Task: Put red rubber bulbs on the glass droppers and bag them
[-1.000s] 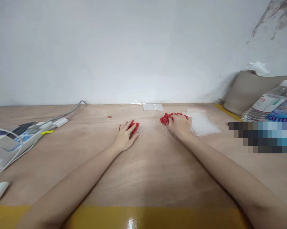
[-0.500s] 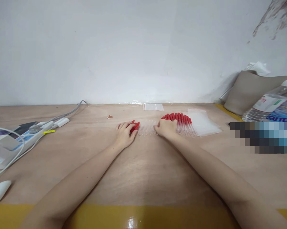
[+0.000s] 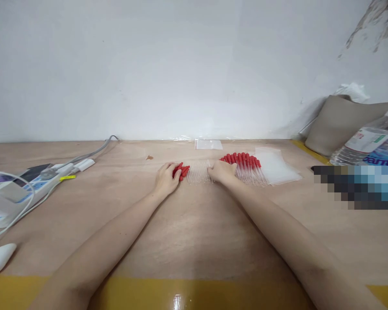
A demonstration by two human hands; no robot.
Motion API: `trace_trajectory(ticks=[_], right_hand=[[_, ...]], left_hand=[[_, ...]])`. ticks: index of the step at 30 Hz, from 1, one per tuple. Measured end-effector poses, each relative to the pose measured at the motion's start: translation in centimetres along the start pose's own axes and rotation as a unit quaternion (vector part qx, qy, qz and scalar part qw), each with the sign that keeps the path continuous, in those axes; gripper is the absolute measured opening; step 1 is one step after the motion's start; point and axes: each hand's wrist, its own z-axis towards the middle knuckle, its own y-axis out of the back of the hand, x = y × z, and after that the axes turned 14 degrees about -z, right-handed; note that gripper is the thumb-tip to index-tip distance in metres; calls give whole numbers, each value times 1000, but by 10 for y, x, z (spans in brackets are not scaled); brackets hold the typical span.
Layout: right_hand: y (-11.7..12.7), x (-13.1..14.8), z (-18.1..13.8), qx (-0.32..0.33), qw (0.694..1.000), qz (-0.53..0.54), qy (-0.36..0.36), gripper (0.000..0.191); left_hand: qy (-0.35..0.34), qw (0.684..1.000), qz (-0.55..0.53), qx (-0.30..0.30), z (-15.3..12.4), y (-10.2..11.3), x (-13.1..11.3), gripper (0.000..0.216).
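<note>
My left hand (image 3: pixel 166 178) curls round the left side of a small pile of red rubber bulbs (image 3: pixel 184 171), thumb and fingers closing on a bulb. Right of the pile, a row of thin clear tubes (image 3: pixel 197 173) lies on the table. My right hand (image 3: pixel 222 171) is at the row's right end, its fingers pinched on a clear tube (image 3: pixel 209 165); its fingertips are partly hidden. Just beyond that hand lie several droppers (image 3: pixel 245 162) side by side, red bulbs away from me and clear stems toward me.
A translucent plastic bag (image 3: pixel 274 165) lies beside the droppers, and a small clear bag (image 3: pixel 208 144) near the wall. Power strips with cables (image 3: pixel 45 176) occupy the left. Water bottles (image 3: pixel 363 140) and a grey-brown container (image 3: pixel 326 125) stand at the right, near a blurred-out patch.
My left hand has shifted slightly left and its fingers have drawn in, uncovering more red bulbs. My right hand stays almost in place. The view has turned very slightly.
</note>
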Motion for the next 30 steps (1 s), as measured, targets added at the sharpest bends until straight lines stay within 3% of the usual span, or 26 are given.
trace_trajectory(ticks=[3,5,8,11,18,23,30], right_hand=[[-1,-3,-11,-90,995,14,51,28],[-6,-11,-21,-152,980,38,122,23],[-21,-31,-35,-229,938,66,252,18],[-36,-53,-46,-280,902,75,319,19],[-41,-64,-57,-271,877,187,350,21],[-42,-61,-57,-290,866,190,361,21],[-42,-61,-55,-357,852,158,350,19]], left_hand=[[2,1000,-11,1,0,1,2,22],[4,1000,-18,-2,1,1,4,22],[16,999,-29,-15,2,1,7,21],[16,999,-34,-30,2,1,7,19],[-3,997,-40,-59,0,4,3,25],[-80,987,-94,-104,-7,8,-12,19],[-202,973,-94,61,-25,-1,-38,10]])
